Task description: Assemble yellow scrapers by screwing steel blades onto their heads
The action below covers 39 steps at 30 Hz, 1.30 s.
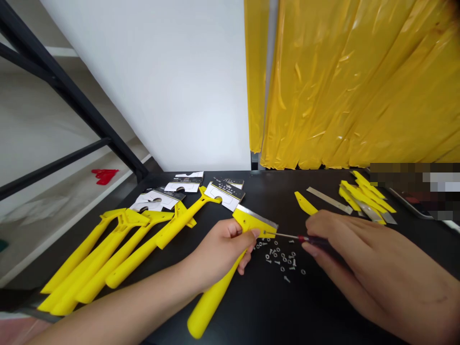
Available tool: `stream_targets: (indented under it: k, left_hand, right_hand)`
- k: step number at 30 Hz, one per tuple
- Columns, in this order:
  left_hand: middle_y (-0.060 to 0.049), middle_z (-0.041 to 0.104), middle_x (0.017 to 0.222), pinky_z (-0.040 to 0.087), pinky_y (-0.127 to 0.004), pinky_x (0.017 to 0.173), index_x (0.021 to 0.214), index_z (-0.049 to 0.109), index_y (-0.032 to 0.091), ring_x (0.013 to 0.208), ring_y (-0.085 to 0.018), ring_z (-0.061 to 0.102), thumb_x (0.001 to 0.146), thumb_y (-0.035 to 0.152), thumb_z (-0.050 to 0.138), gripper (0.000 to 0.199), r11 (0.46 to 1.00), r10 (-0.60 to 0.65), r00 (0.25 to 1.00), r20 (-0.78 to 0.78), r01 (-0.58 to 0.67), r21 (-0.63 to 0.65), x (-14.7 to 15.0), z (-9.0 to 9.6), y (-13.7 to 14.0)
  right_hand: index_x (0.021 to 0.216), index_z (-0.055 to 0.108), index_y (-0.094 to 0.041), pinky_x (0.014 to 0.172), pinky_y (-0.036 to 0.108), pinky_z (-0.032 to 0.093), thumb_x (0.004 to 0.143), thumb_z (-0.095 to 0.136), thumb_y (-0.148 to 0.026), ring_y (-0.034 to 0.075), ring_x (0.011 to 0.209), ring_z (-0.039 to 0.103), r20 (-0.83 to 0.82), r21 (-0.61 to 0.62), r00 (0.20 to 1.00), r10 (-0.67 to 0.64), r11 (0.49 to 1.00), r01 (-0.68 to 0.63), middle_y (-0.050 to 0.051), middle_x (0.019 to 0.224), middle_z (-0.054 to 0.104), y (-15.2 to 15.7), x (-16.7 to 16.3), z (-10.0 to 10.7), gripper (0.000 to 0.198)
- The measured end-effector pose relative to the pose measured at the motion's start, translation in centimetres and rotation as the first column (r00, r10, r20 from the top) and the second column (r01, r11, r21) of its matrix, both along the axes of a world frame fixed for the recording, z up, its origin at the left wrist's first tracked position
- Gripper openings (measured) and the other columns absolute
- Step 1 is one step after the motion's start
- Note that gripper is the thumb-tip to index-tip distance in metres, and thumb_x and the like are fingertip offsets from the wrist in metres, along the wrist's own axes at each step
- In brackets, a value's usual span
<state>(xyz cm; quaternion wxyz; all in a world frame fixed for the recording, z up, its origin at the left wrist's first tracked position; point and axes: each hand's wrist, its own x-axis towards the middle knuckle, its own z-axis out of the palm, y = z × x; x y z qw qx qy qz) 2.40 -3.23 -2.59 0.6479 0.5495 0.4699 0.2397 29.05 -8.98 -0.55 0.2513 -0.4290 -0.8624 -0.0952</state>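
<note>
While my left hand (pixel 223 248) grips a yellow scraper (pixel 217 297) where its head meets the handle, my right hand (pixel 350 256) grasps a screwdriver (pixel 283 235), tip at the scraper's head. Just beside it I see small screws and nuts (pixel 282 257) scattered on the table (pixel 258 311); farther out, yellow handles (pixel 86 258) lie left, yellow pieces (pixel 366 196) right.

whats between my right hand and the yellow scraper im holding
In the head view, the screwdriver's shaft bridges the gap from right hand to yellow scraper; loose screws and rings lie below.
</note>
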Motion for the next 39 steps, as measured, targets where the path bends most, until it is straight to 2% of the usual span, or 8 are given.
stream_targets:
  k: [2,5,9,13,20,25,31,39]
  left_hand:
    - [0.004,0.058,0.054,0.044,-0.025,0.053,0.072,0.059,0.022,0.047,-0.011,0.053,0.097,0.053,0.074,0.042,1.000,0.004,1.000,0.000,-0.004,-0.004,0.0,0.0,0.0]
    - [0.004,0.058,0.054,0.044,-0.025,0.053,0.072,0.059,0.022,0.047,-0.011,0.052,0.097,0.054,0.074,0.043,1.000,0.004,1.000,-0.001,-0.004,-0.001,0.1,-0.1,0.0]
    - [0.004,0.057,0.054,0.044,-0.025,0.052,0.072,0.060,0.022,0.047,-0.011,0.052,0.095,0.054,0.075,0.043,1.000,0.009,1.000,0.007,-0.009,-0.011,0.1,-0.2,0.1]
    - [0.004,0.058,0.053,0.043,-0.025,0.052,0.070,0.060,0.022,0.046,-0.011,0.052,0.092,0.056,0.080,0.045,1.000,0.016,1.000,0.009,-0.016,-0.011,0.1,-0.1,0.1]
    - [0.003,0.059,0.052,0.044,-0.025,0.052,0.069,0.060,0.022,0.046,-0.011,0.051,0.089,0.057,0.082,0.046,1.000,0.010,1.000,0.013,-0.010,-0.020,0.1,0.0,0.1]
    - [0.004,0.058,0.052,0.043,-0.024,0.052,0.070,0.060,0.022,0.046,-0.011,0.050,0.091,0.056,0.082,0.045,1.000,0.013,1.000,0.017,-0.013,-0.018,0.0,0.0,0.3]
    - [0.003,0.059,0.053,0.044,-0.025,0.053,0.071,0.059,0.022,0.047,-0.011,0.052,0.093,0.055,0.078,0.044,1.000,0.005,1.000,0.011,-0.005,-0.018,-0.1,-0.1,0.3]
    - [0.004,0.059,0.054,0.044,-0.025,0.054,0.071,0.059,0.022,0.047,-0.011,0.052,0.095,0.051,0.076,0.041,1.000,-0.002,1.000,0.007,0.002,0.007,-0.1,-0.1,0.1]
  right_hand:
    - [0.093,0.052,-0.027,0.058,0.038,0.044,0.118,0.047,-0.028,0.021,0.060,0.067,0.009,-0.003,1.000,0.009,1.000,-0.009,-0.001,0.076,0.065,-0.1,0.0,0.1,0.025]
    - [0.109,0.058,-0.024,0.065,0.038,0.049,0.119,0.045,-0.029,0.022,0.073,0.073,-0.019,-0.017,1.000,0.015,1.000,-0.016,0.002,0.089,0.071,-0.1,0.0,0.0,0.018]
    - [0.096,0.055,-0.027,0.060,0.038,0.046,0.119,0.047,-0.029,0.021,0.063,0.068,0.005,-0.032,1.000,0.023,0.999,-0.023,-0.001,0.079,0.066,0.0,0.2,-0.2,0.024]
    - [0.132,0.059,-0.017,0.077,0.039,0.058,0.118,0.045,-0.026,0.025,0.092,0.079,-0.035,0.055,0.999,-0.014,0.998,0.016,0.012,0.112,0.077,-0.4,0.1,-0.1,0.021]
    - [0.126,0.056,-0.017,0.078,0.036,0.059,0.109,0.051,-0.008,0.025,0.093,0.078,-0.099,0.054,0.994,0.055,0.997,-0.050,0.015,0.116,0.077,-0.9,-0.1,-0.1,0.020]
    - [0.109,0.057,-0.023,0.056,0.036,0.051,0.116,0.044,-0.016,0.022,0.069,0.075,-0.050,0.026,0.998,0.034,0.999,-0.033,0.008,0.093,0.079,-0.1,-0.2,0.0,0.016]
    - [0.085,0.057,-0.028,0.050,0.040,0.042,0.122,0.043,-0.043,0.022,0.049,0.068,0.015,0.028,0.998,-0.066,0.997,0.066,-0.002,0.061,0.065,0.0,0.1,0.0,0.042]
    - [0.075,0.055,-0.028,0.050,0.038,0.032,0.118,0.049,-0.043,0.021,0.041,0.060,0.068,0.037,0.990,-0.123,0.992,0.121,-0.003,0.053,0.058,-0.4,0.2,-0.3,0.046]
